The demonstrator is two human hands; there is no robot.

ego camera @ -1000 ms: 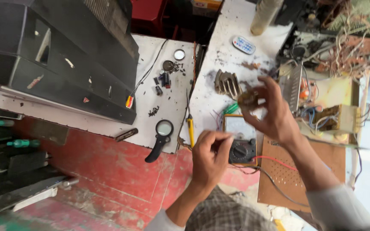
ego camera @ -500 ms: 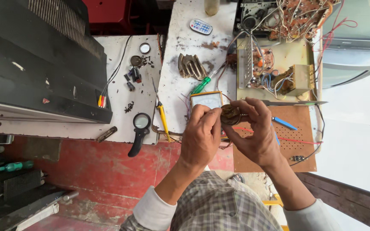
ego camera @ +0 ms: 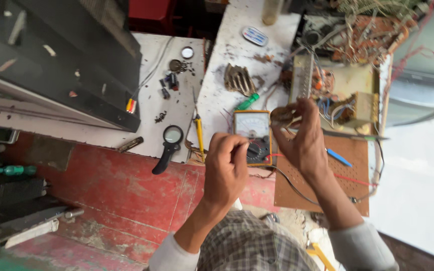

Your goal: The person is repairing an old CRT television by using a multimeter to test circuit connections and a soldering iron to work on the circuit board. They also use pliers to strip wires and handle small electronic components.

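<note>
Head view: half a second ago both hands met around the small brown part at frame centre. Now they have parted. The right hand (ego camera: 305, 143) has lifted the small brownish metal component (ego camera: 283, 116) to centre right, its grip pinching it between thumb and fingertips. The left hand (ego camera: 225, 168) sits lower centre, its grip clenched into a loose fist; whether it holds anything I cannot tell. So the part now rests with the right hand alone.

Behind the hands, the yellow-framed analogue multimeter with white dial face (ego camera: 253, 136) lies on the white speckled surface (ego camera: 227, 55). At upper centre lies a small oval white-and-blue label-like item (ego camera: 254, 35). A black-handled magnifying glass (ego camera: 169, 145) sits left of centre, and a brown perforated board (ego camera: 350, 170) lies at right.
</note>
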